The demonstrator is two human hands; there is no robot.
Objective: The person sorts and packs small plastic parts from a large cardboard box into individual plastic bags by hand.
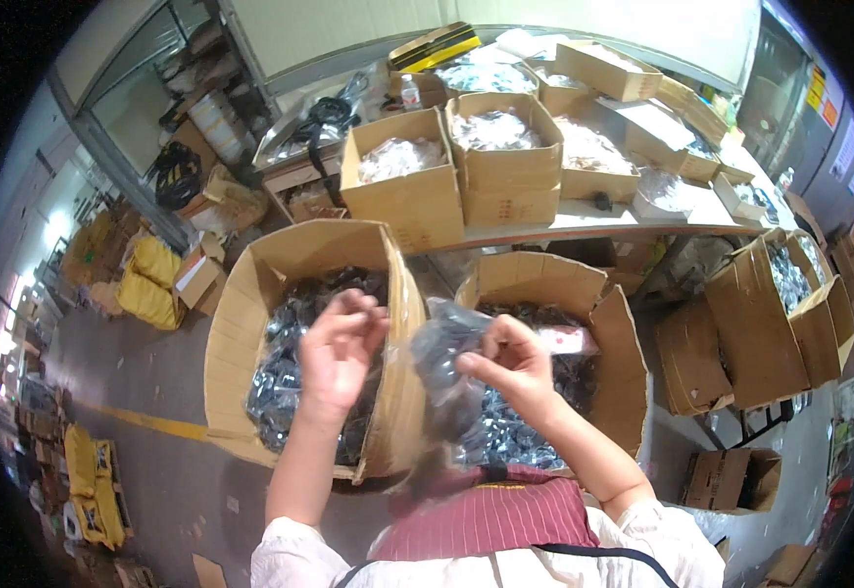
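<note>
Below our chin, over two open boxes, we hold a clear plastic bag of dark small parts (443, 358) between both hands. Our right hand (507, 365) is closed on the bag's right side, thumb and fingers pinched into the plastic. Our left hand (337, 345) is raised just to the left of it, fingers curled together near the bag's top edge; we cannot tell whether they actually grip the plastic or only touch it.

Beneath the left hand stands a large open brown cardboard box (250, 333) filled with shiny dark bagged pieces. Beneath the right hand sits a second open brown cardboard box (615, 343), also full of dark bagged pieces, with a small pale pink slip lying on top. The two boxes stand on the floor just beside each other.

Behind them runs a long grey counter (584, 223) carrying several smaller cardboard cartons of clear bagged parts (407, 181). More open cartons (775, 314) stand to our right, and yellow sacks (147, 284) lie on the floor well off to our left.
</note>
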